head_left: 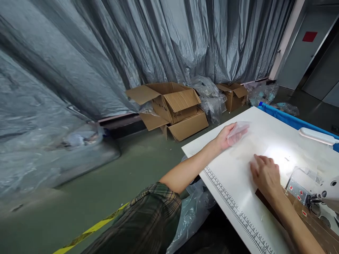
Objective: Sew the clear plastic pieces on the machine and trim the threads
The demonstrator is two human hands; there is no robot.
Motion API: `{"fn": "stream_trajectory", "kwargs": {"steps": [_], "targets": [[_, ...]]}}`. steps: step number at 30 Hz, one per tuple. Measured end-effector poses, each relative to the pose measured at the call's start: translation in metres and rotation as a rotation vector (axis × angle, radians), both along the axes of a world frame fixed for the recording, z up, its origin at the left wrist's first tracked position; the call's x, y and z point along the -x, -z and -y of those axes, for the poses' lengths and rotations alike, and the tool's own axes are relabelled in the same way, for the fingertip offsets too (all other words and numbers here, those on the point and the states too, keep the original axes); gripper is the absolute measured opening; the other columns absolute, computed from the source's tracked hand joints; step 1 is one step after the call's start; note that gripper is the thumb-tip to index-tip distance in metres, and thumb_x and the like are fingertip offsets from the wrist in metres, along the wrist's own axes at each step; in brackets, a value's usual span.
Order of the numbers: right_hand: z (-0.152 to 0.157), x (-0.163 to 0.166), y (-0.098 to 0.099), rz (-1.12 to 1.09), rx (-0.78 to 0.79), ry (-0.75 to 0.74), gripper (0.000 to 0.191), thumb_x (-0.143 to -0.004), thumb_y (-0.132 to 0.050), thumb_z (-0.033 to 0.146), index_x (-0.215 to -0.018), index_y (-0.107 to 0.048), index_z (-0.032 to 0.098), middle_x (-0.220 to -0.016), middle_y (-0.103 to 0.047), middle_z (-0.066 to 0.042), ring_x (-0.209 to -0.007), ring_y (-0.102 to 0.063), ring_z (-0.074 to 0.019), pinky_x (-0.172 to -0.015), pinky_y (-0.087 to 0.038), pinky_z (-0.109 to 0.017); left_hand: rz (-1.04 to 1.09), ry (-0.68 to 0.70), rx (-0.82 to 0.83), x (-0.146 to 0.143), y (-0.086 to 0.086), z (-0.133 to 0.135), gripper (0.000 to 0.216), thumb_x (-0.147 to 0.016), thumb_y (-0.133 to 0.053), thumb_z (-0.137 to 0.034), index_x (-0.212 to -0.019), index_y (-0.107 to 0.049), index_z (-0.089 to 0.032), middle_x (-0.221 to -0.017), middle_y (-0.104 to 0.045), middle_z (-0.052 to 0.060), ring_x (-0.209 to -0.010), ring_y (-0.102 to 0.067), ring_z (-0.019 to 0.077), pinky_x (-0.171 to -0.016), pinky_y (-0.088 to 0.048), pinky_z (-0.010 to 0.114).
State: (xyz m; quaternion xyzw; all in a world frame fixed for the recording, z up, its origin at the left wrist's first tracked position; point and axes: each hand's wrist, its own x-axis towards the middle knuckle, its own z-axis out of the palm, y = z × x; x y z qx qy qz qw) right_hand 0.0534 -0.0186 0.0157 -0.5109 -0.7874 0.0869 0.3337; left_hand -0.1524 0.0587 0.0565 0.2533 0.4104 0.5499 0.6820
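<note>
My left hand [230, 137] is over the far left part of the white sewing table [225, 165], closed on a thin translucent sheet [239, 131]. The sheet looks like clear plastic and covers part of the fingers. Lower on the tabletop, my right hand [266, 174] has its fingers bent and apart, slightly blurred, with nothing visible in them. A dark brown strip [265, 201] lies below my right wrist. To the right stands a white sewing machine [331, 192], with a metal plate bearing red marks [298, 192] beside its needle area.
A printed ruler [233, 204] runs along the table's near left edge. A blue-rimmed bin [296, 121] adjoins the far side. Open cardboard boxes [176, 102] and clear plastic bags [209, 95] sit on the floor by a grey curtain [159, 42]. Yellow tape [92, 231] marks the floor.
</note>
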Motion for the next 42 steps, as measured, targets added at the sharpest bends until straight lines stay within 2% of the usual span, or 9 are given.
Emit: {"fn": "stream_trajectory", "kwargs": {"steps": [5,9,12,15,21,26,30,37,42], "targets": [[0.013,-0.015,-0.002,-0.364,0.329,0.042,0.049,-0.09,-0.049,0.058,-0.111,-0.072,0.019,-0.119,-0.069,-0.018,-0.112,-0.061,-0.0333,-0.09,-0.052,-0.054,-0.215,0.265,-0.104,-0.025,-0.001,0.029,0.031,-0.097,-0.052,-0.041,-0.098,-0.07,-0.015,-0.12,-0.072,0.013,-0.1,-0.071,0.0185,-0.069,-0.055,0.023],[0.036,-0.052,-0.024,-0.947,0.882,0.004,0.063,-0.088,-0.037,0.069,-0.107,-0.07,0.019,-0.103,-0.075,-0.014,-0.096,-0.071,-0.0287,-0.085,-0.058,-0.047,-0.615,0.698,-0.564,-0.06,-0.005,0.065,0.025,-0.091,-0.064,-0.039,-0.087,-0.07,-0.016,-0.125,-0.069,0.012,-0.119,-0.063,0.0228,-0.092,-0.053,0.032],[0.049,-0.074,-0.028,-1.081,0.972,0.061,0.047,-0.079,-0.059,0.058,-0.1,-0.071,0.019,-0.089,-0.076,-0.011,-0.089,-0.073,-0.0278,-0.077,-0.06,-0.042,-0.952,0.781,-0.893,-0.085,-0.011,0.072,0.013,-0.091,-0.063,-0.028,-0.09,-0.069,-0.017,-0.139,-0.059,0.012,-0.131,-0.054,0.0263,-0.104,-0.046,0.04],[0.06,-0.089,-0.022,-1.093,0.972,0.164,0.04,-0.067,-0.074,0.041,-0.1,-0.072,0.019,-0.083,-0.077,-0.008,-0.082,-0.073,-0.0257,-0.077,-0.06,-0.04,-1.088,0.642,-0.918,-0.106,-0.009,0.059,0.017,-0.093,-0.058,-0.024,-0.104,-0.067,-0.017,-0.136,-0.061,0.012,-0.121,-0.061,0.0237,-0.101,-0.049,0.039],[0.07,-0.099,-0.018,-1.133,0.927,0.141,0.037,-0.068,-0.069,0.04,-0.097,-0.074,0.018,-0.084,-0.077,-0.008,-0.084,-0.072,-0.0248,-0.074,-0.059,-0.036,-0.947,0.965,-0.812,-0.131,0.003,0.048,0.045,-0.084,-0.07,-0.043,-0.12,-0.066,-0.017,-0.11,-0.072,0.008,-0.096,-0.067,0.0182,-0.074,-0.05,0.025],[0.072,-0.106,-0.025,-1.085,0.933,0.08,0.051,-0.076,-0.054,0.061,-0.099,-0.07,0.018,-0.078,-0.071,-0.006,-0.065,-0.062,-0.0173,-0.045,-0.043,-0.024,-1.111,0.912,-0.7,-0.135,0.0,0.054,0.027,-0.073,-0.078,-0.039,-0.085,-0.073,-0.015,-0.064,-0.06,-0.002,-0.059,-0.052,0.0106,-0.052,-0.033,0.023],[0.076,-0.109,-0.028,-0.899,0.912,0.046,0.054,-0.065,-0.07,0.056,-0.105,-0.066,0.02,-0.073,-0.067,-0.001,-0.059,-0.053,-0.0139,-0.043,-0.033,-0.023,-0.997,0.896,-0.586,-0.13,-0.006,0.056,0.037,-0.074,-0.076,-0.046,-0.059,-0.059,-0.016,-0.053,-0.051,-0.004,-0.049,-0.044,0.0076,-0.048,-0.029,0.022],[0.078,-0.111,-0.013,-0.746,0.837,0.365,0.039,-0.081,-0.05,0.049,-0.102,-0.063,0.019,-0.047,-0.052,0.004,-0.041,-0.04,-0.0138,-0.043,-0.03,-0.027,-0.907,0.865,-0.512,-0.115,-0.005,0.062,0.028,-0.085,-0.065,-0.041,-0.073,-0.066,-0.016,-0.049,-0.048,-0.005,-0.044,-0.041,0.0071,-0.045,-0.03,0.022],[0.092,-0.117,-0.015,-0.395,0.472,0.564,0.037,-0.084,-0.051,0.058,-0.076,-0.061,0.023,-0.049,-0.05,0.001,-0.048,-0.047,-0.0173,-0.051,-0.037,-0.031,-0.987,0.746,-0.501,-0.1,-0.01,0.064,0.028,-0.09,-0.062,-0.039,-0.077,-0.068,-0.015,-0.041,-0.039,-0.008,-0.038,-0.035,0.0063,-0.043,-0.029,0.021]]}}
